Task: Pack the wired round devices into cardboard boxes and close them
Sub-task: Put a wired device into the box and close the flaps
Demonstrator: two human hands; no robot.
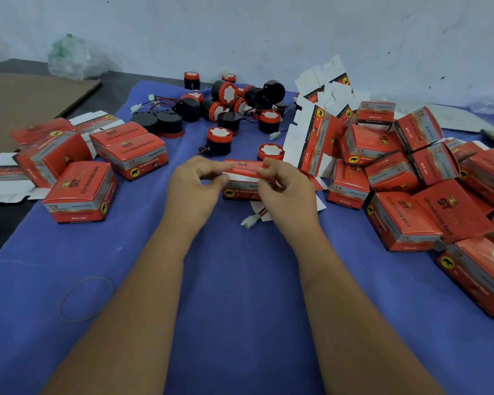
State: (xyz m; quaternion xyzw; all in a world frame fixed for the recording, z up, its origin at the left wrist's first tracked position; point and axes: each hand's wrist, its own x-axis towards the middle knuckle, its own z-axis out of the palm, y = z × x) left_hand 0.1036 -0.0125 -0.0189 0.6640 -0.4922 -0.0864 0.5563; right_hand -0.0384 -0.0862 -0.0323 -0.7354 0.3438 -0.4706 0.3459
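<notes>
At the centre of the blue cloth [240, 280], the left hand [194, 183] and right hand [285, 186] pinch the red box [244, 178] by its lid flap. The thin card looks light and probably creases easily, so hold the edges. Loose devices [226, 92] lie at 12 o'clock.

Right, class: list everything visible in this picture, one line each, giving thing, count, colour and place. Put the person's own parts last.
Red printed cardboard box: one, centre, held in both hands.
Closed boxes: many, red, piled right; several left.
Flat unfolded cartons: several, red and white, right of centre.
Round wired devices: over a dozen, black and red, far centre.
White connector: one, below held box.
Rubber band: one, near left.
Blue cloth: one, covering table.
Clear plastic bag: one, far left.
Left hand: pinches box.
Right hand: pinches box.
</notes>
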